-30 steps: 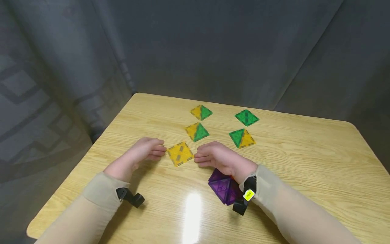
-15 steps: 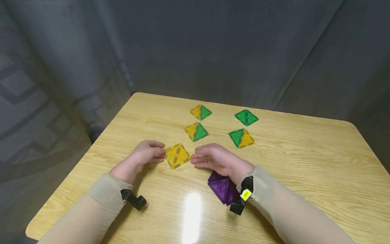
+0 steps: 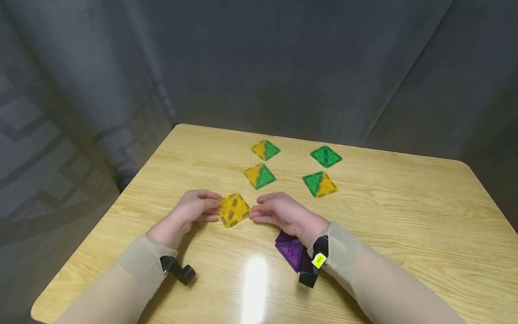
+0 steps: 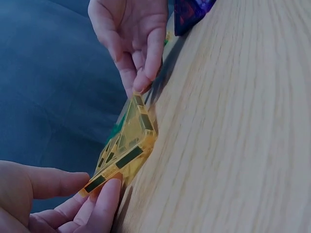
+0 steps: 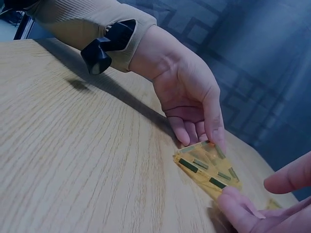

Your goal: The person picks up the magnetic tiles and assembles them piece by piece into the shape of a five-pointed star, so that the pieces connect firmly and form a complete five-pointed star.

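Two translucent yellow magnetic triangle tiles (image 3: pixel 234 210), joined into a diamond, lie between my hands. My left hand (image 3: pixel 195 208) pinches the left corner, thumb on top and fingers underneath, as the left wrist view shows. That corner is raised at a tilt. At the opposite corner, the fingertips of my right hand (image 3: pixel 279 213) touch the edge. Its thumb (image 5: pixel 286 177) stands apart from the tiles in the right wrist view. A purple magnetic tile piece (image 3: pixel 289 253) sits beneath my right wrist, partly hidden by it.
Farther back lie two yellow-and-green diamonds (image 3: pixel 265 150) (image 3: pixel 260 176), an all-green diamond (image 3: pixel 326 156) and a green-and-yellow diamond (image 3: pixel 320 184). Dark curtains (image 3: pixel 283 67) hang behind the wooden table (image 3: pixel 404 216).
My left hand has gone from beside the yellow tiles to pinching their corner. The yellow diamond has shifted slightly left and nearer, and my right hand has moved left with it.
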Demonstrator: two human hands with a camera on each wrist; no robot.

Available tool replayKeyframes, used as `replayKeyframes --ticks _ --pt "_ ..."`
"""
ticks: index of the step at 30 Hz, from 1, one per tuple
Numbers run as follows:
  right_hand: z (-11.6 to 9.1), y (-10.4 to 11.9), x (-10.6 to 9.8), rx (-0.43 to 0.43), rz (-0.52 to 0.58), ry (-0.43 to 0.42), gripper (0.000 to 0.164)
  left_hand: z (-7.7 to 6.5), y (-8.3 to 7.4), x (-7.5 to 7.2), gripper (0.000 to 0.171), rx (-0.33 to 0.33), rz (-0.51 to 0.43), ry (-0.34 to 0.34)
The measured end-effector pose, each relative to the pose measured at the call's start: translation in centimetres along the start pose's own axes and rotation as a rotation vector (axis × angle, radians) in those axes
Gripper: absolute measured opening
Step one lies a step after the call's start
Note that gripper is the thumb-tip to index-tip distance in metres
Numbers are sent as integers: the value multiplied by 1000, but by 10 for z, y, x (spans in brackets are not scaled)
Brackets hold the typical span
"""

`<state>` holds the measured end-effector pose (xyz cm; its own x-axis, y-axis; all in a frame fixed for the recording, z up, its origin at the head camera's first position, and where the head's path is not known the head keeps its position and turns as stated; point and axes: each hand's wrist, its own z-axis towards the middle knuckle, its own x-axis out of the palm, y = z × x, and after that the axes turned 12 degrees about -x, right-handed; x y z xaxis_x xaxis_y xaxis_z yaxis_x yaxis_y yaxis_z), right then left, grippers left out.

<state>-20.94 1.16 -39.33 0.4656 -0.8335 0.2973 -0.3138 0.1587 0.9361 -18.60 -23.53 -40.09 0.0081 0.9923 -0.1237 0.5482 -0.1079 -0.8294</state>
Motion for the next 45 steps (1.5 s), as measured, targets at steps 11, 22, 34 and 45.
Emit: replayKeyframes --ticks 11,22,34,45 --pt "1 -4 5 19 -65 28 37 -6 4 11 28 6 -59 68" --pt "1 -3 10 17 -158 33 30 -11 3 18 29 34 -64 81" --pt "-9 2 2 -2 -170 -13 31 -20 -2 22 32 54 -110 79" --pt "-42 39 -26 -152 -309 -60 26 -27 -18 49 24 156 -167 133"
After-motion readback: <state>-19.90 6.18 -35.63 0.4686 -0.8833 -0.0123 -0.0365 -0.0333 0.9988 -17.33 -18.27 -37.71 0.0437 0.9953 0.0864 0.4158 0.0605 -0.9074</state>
